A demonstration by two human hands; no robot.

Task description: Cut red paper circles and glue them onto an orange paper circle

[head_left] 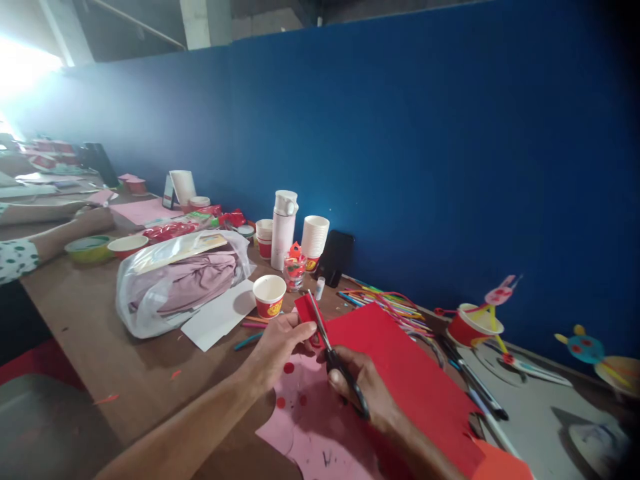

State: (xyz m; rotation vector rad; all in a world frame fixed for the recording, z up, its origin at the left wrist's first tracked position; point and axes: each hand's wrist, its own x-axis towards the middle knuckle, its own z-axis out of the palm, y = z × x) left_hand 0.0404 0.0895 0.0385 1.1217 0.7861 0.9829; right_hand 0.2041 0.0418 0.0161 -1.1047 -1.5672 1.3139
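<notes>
My left hand [285, 337] pinches a small piece of red paper [306, 308] between thumb and fingers. In my right hand [363, 380] is a pair of black-handled scissors [340, 365], its blades pointing away from me and lying against the red piece. Whether the blades are parted is too fine to tell. Beneath both hands lies a pink sheet [320, 427] with red dots and dark marks on it. A large red sheet [400, 360] spreads to the right, partly covered by my right forearm. Just beyond my left hand stands a red and white paper cup [269, 293].
A white bottle [284, 230], stacked paper cups [315, 240] and a dark phone [336, 257] stand along the blue partition [425, 147]. Colourful pipe cleaners [390, 300] lie behind the red sheet. A plastic bag [183, 280] sits left. Another person's arms [75, 230] rest farther left.
</notes>
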